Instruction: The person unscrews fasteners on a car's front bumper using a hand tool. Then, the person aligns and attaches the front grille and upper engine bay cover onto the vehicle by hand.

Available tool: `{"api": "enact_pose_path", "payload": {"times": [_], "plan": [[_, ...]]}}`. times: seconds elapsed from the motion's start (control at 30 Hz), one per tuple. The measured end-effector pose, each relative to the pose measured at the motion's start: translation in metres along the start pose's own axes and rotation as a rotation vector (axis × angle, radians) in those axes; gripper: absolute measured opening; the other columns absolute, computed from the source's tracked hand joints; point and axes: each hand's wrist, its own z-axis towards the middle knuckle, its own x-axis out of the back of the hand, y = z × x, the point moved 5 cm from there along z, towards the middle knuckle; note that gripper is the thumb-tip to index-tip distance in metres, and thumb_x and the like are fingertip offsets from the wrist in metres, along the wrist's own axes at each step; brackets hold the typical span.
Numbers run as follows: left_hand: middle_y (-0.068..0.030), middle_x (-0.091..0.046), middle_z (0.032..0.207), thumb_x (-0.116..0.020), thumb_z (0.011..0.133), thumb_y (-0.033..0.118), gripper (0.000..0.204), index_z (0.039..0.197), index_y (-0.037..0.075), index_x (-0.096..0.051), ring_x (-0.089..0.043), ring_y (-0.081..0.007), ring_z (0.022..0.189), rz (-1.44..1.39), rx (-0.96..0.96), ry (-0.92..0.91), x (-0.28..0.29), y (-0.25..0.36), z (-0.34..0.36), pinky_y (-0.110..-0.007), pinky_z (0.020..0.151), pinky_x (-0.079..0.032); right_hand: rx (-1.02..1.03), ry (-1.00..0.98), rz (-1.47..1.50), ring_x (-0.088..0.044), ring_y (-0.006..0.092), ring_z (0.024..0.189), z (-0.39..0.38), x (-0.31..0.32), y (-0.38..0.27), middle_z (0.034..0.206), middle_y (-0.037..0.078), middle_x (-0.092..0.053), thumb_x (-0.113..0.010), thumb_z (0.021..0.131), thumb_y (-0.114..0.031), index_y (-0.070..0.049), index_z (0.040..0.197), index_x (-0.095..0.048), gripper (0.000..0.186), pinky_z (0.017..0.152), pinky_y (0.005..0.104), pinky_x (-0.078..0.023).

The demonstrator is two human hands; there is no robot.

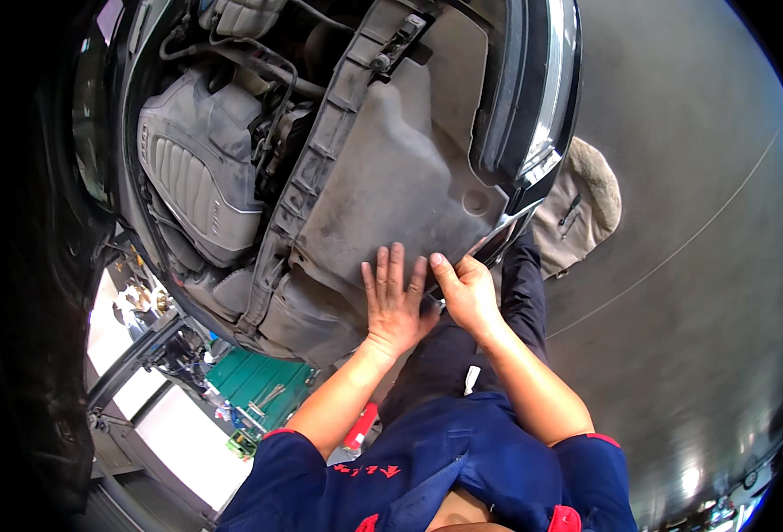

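Note:
A wide, dusty grey plastic cover [378, 182] lies across the front of an open car engine bay. My left hand [396, 306] rests on its near edge, palm down with the fingers stretched out. Just to the right, my right hand [471, 297] pinches the same edge, its thumb on top and the other fingers curled under, partly hidden. Along the cover's left side runs a ribbed black crossmember [307, 177] with a metal latch [396, 44] near its far end.
Left of the crossmember sits a grey engine cover [201, 168] among hoses. The bumper and headlamp [542, 97] curve along the right. On the floor lies a beige fleece-edged cloth item [579, 208]. A green surface [258, 386] with tools stands at lower left.

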Motion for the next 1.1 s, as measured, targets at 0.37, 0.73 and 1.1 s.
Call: {"api": "enact_pose_path", "payload": {"times": [0.37, 0.73, 1.1], "plan": [[-0.0079, -0.031, 0.167, -0.071, 0.085, 0.016, 0.081, 0.158, 0.019, -0.038, -0.025, -0.0422, 0.155, 0.078, 0.042, 0.076, -0.001, -0.013, -0.012, -0.073, 0.12, -0.011, 0.201, -0.079, -0.742, -0.073, 0.0273, 0.09, 0.026, 0.088, -0.136, 0.096, 0.02, -0.074, -0.067, 0.096, -0.029, -0.001, 0.11, -0.075, 0.032, 0.084, 0.0405, -0.055], [0.0026, -0.041, 0.164, -0.059, 0.094, 0.012, 0.057, 0.15, 0.02, -0.053, -0.036, -0.0306, 0.153, -0.036, -0.055, 0.182, -0.008, -0.012, -0.015, -0.076, 0.119, -0.006, 0.698, 0.405, -1.27, -0.066, 0.0403, 0.113, 0.177, 0.038, -0.279, 0.119, 0.023, -0.066, -0.065, 0.095, -0.038, 0.002, 0.115, -0.068, 0.044, 0.098, 0.0459, -0.054], [0.0024, -0.045, 0.162, -0.062, 0.091, 0.005, 0.061, 0.151, 0.019, -0.054, -0.042, -0.03, 0.15, -0.088, -0.098, 0.192, -0.003, -0.013, -0.014, -0.075, 0.12, -0.005, 0.582, 0.421, -1.268, -0.07, 0.0403, 0.103, 0.193, 0.04, -0.29, 0.103, 0.022, -0.075, -0.066, 0.096, -0.043, -0.005, 0.106, -0.071, 0.04, 0.094, 0.0474, -0.054]]}}
